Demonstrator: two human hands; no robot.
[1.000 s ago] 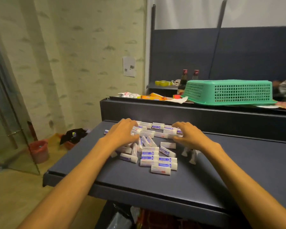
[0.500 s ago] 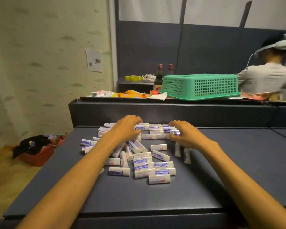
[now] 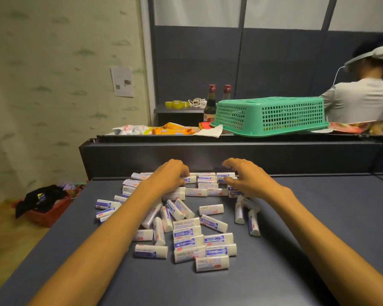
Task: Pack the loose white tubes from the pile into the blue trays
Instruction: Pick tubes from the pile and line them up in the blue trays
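Dozens of tubes: white tubes (image 3: 187, 217) lie scattered across the dark table (image 3: 318, 250), thickest at the far edge.
Left hand: left hand (image 3: 167, 173) rests on the far tubes, fingers curled; whether it pinches one, I cannot tell.
Right hand: right hand (image 3: 250, 178) hovers with fingers spread apart, holding nothing.
Trays: no blue trays in sight (only an upturned green basket (image 3: 272, 115) beyond).
Risk: raking could roll left-side tubes off the table's left edge.
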